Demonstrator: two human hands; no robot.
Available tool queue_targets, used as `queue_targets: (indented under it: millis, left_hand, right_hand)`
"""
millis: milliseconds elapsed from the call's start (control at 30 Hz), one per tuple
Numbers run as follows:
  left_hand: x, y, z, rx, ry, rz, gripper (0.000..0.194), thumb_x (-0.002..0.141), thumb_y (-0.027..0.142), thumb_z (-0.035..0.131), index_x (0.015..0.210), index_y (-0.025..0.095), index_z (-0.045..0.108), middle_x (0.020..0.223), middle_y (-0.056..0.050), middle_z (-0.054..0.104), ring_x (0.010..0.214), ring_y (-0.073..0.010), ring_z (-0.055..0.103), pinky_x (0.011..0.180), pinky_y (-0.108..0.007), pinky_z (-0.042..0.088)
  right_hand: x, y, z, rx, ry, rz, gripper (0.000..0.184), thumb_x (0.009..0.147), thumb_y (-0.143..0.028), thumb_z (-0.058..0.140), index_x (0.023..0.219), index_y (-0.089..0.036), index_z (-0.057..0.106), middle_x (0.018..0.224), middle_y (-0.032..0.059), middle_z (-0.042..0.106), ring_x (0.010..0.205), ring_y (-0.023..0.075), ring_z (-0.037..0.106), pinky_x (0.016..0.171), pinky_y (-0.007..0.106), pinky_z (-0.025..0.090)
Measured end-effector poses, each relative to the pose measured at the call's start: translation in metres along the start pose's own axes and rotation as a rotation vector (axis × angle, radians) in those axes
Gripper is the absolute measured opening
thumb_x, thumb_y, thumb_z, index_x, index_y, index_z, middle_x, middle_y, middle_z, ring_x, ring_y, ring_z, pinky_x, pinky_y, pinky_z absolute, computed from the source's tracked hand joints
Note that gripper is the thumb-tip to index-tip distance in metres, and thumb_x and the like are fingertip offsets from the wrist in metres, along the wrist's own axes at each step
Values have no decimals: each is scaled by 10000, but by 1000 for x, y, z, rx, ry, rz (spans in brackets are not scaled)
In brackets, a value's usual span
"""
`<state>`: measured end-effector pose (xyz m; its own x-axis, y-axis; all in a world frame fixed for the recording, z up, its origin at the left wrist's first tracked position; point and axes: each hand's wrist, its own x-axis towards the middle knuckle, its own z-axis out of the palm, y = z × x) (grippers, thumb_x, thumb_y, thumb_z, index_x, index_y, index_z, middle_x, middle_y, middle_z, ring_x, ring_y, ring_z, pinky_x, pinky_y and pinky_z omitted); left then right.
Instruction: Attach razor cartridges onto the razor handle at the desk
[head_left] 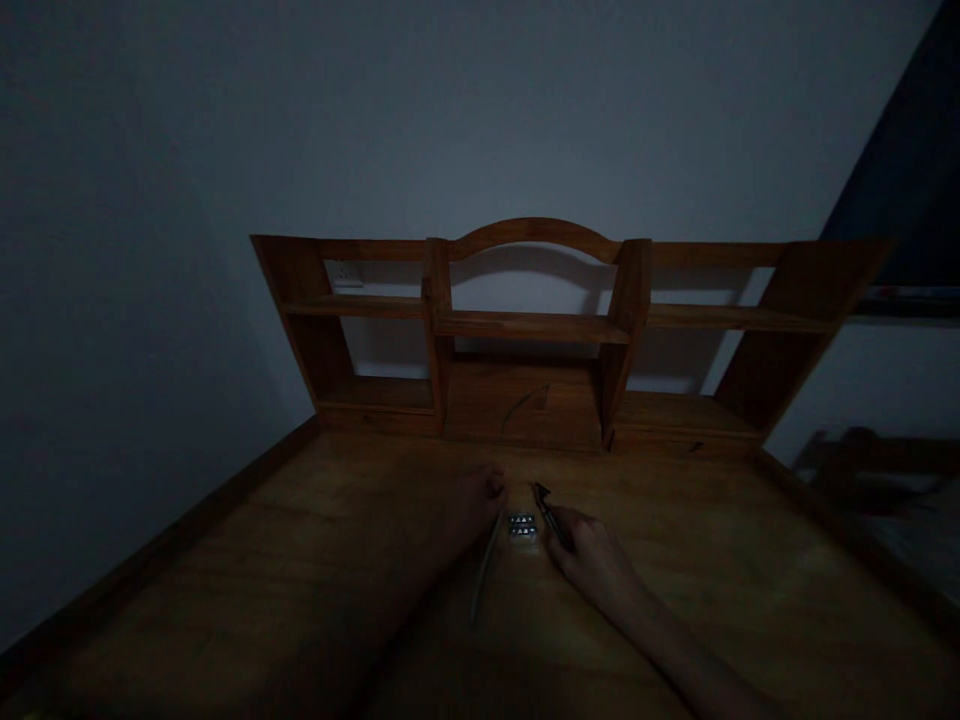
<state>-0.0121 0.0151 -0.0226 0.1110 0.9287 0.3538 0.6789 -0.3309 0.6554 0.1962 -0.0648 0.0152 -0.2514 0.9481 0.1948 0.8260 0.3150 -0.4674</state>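
Note:
My left hand (474, 500) is closed, with thumb and fingertips pinching the upper end of a thin pale cable (484, 580). The cable's other end trails down over the desk towards me. In my right hand (589, 555) is a slim dark hand tool (551, 518) with a small angled, shiny head pointing away from me; the dim light hides its exact kind. Between both hands lies a small clear block with rows of shiny metal parts (522, 525), resembling a terminal block. Neither hand appears to touch it.
The wooden desk (375, 560) has a raised edge on its left and right. A wooden shelf unit (532, 325) stands along the back. A thin curved strand (521, 402) shows in its middle bay. A wall socket (345, 272) sits behind the left shelf.

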Motion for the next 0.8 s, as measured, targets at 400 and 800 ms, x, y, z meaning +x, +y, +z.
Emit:
queue_targets:
  millis: [400,800]
  left_hand:
    - [-2,10,-12,-81,-63,-46,232,815,330,521,916,170,654,804,-27,673,740,-156,607,685,-263,456]
    - [-1,3,-9,-32,-38,11,250,831,328,503,882,165,685,874,-54,685,802,-178,608,754,-293,450]
  right_hand:
    - [-5,-5,-1,56,28,-72,273,877,-261,426,1063,-214,620,972,50,691,841,190,648,706,242,408]
    - [-7,-13,-8,139,-16,-42,299,839,-232,440,1049,-205,651,916,59,701,807,203,644,718,255,433]
